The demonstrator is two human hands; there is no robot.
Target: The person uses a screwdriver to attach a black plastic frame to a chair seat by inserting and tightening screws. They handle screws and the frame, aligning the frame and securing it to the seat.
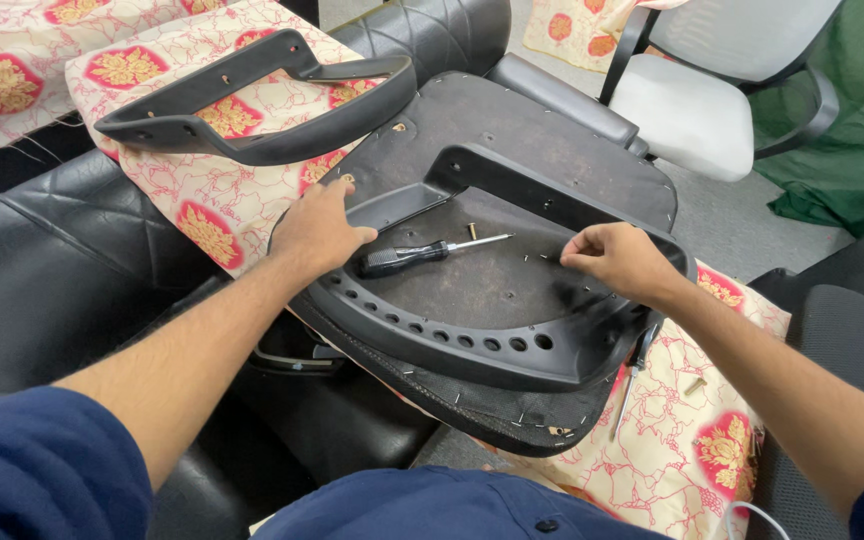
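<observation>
Both forearms reach forward, left hand [320, 232] flat and spread, right hand [617, 258] pinching.

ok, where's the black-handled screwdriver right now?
In the head view, the black-handled screwdriver lies on the upturned black seat base, inside the black plastic armrest frame, between the left hand and right hand.

Look past your work: a spare black armrest [252, 110] lies on the red-and-cream flowered cloth [222, 205] to your upper left. A white office chair [697, 110] stands at upper right beside a heap of green fabric [842, 150]. A second screwdriver [635, 372] rests on cloth at right.
</observation>
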